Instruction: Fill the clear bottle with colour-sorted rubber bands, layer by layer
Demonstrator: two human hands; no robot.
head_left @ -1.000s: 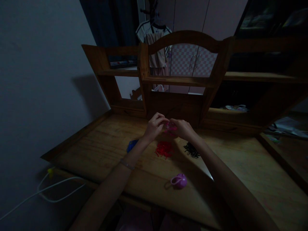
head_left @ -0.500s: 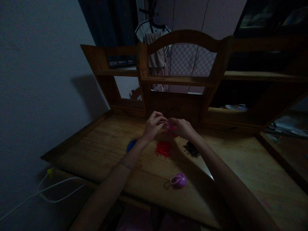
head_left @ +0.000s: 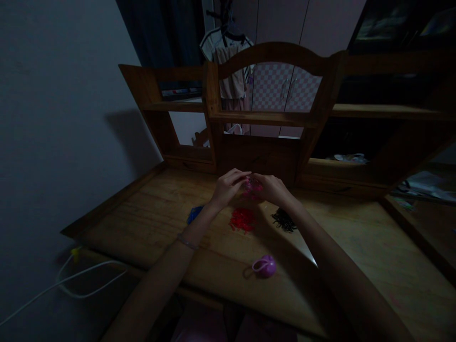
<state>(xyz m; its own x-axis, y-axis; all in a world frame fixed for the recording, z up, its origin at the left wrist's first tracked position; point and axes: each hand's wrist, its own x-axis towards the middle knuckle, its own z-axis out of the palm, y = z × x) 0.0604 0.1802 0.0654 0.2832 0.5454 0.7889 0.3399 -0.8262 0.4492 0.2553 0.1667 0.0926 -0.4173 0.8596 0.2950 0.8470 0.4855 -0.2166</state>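
My left hand (head_left: 228, 186) and my right hand (head_left: 273, 189) meet above the desk, fingers closed on a small see-through item with pink parts (head_left: 252, 188). The dim light hides its exact kind. My left fingertips press at its top left, while my right fingers grip its right side. Just below lies a loose pile of small red pieces (head_left: 242, 219). A pile of small blue pieces (head_left: 194, 214) sits partly behind my left forearm. Beside my right forearm is a pile of thin black pieces (head_left: 283, 220). Nearer me rests a purple ball with a loop (head_left: 268, 266).
The wooden desk (head_left: 221, 259) has a shelf unit (head_left: 263, 118) along its back. A white cable (head_left: 89, 263) hangs at the left front edge, by the wall (head_left: 64, 142). Clothes (head_left: 230, 71) hang behind the shelves.
My left fingers have lowered slightly and lie flatter over the top of the pink item. Both hands stay in nearly the same place; the piles and the ball have not moved.
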